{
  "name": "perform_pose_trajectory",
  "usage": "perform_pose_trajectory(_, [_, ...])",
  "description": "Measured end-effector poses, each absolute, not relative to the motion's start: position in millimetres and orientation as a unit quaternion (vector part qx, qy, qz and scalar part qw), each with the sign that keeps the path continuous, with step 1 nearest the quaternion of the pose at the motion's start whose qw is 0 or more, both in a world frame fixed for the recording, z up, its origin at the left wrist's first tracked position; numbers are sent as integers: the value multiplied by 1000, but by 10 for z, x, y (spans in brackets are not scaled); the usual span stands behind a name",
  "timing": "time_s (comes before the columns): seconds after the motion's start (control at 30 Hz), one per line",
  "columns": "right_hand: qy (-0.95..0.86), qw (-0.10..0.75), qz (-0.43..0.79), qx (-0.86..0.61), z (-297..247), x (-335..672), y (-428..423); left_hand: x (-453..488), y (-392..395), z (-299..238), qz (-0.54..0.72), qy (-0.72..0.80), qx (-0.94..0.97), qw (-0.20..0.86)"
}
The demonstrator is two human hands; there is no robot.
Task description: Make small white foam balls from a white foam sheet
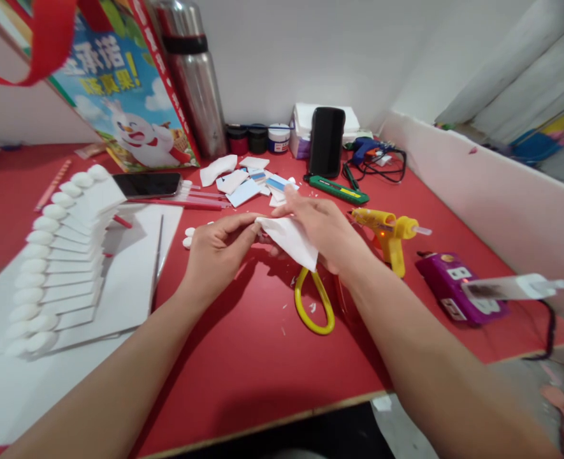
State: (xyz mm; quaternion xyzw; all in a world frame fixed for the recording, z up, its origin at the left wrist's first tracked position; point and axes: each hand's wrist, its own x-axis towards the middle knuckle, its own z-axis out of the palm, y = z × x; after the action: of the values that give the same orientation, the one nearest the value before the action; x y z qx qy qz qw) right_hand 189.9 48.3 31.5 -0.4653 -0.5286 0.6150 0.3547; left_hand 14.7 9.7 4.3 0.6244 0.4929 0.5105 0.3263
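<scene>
Above the middle of the red table, a thin white sheet (pixel 292 241), perhaps a tissue, is held between my two hands. My left hand (pixel 217 254) pinches its left corner between thumb and fingers. Lying over the sheet's right side, my right hand (pixel 328 231) has its fingers bent around it; the fingertips are partly hidden. Whether anything small is inside the sheet I cannot tell. Below the hands lies a yellow looped handle (pixel 299 311), probably of scissors. Cut white pieces (pixel 246 191) are heaped just beyond, and small white round pieces (pixel 188 238) sit by my left hand.
At left, a curved stepped white model (pixel 71 274) with round white ends stands on white board. A yellow glue gun (pixel 389 233), purple power strip (pixel 434 280) and green cutter (pixel 338 189) are at right. Behind stand a steel flask (pixel 200 95), paint jars (pixel 257 139) and upright phone (pixel 327 141).
</scene>
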Motion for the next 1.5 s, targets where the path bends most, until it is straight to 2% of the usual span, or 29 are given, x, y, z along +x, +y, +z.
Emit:
perform_pose_trajectory(0.13, [-379, 260, 802, -381, 338, 1986, 573, 112, 111, 46, 500, 487, 655, 289])
perform_pose_trajectory(0.23, [-341, 188, 858, -333, 364, 1977, 549, 96, 118, 52, 498, 469, 685, 251])
perform_pose_trajectory(0.5, [-370, 237, 839, -322, 346, 1942, 487, 93, 119, 35, 506, 468, 677, 259])
perform_pose_trajectory(0.67, [-423, 276, 784, -361, 350, 1895, 460, 138, 107, 6, 537, 484, 612, 320])
perform_pose_trajectory(0.77, [-518, 280, 722, -365, 344, 1876, 435, 160, 103, -2, 551, 499, 568, 354])
perform_pose_trajectory(0.97, [-718, 335, 436, -425, 268, 1824, 406, 185, 96, 16, 569, 521, 502, 391])
perform_pose_trajectory(1.07, [-735, 373, 328, -462, 208, 1768, 381, 210, 79, 25, 569, 532, 509, 365])
perform_pose_trajectory(1.2, [-746, 403, 246, -469, 185, 1714, 326, 242, 59, 18, 573, 532, 553, 288])
perform_pose_trajectory(1.4, [-775, 405, 219, -433, 239, 1721, 291, 243, 42, 23, 532, 510, 668, 107])
perform_pose_trajectory(1.5, [-770, 412, 212, -438, 258, 1733, 286, 253, 19, 19, 510, 503, 695, 61])
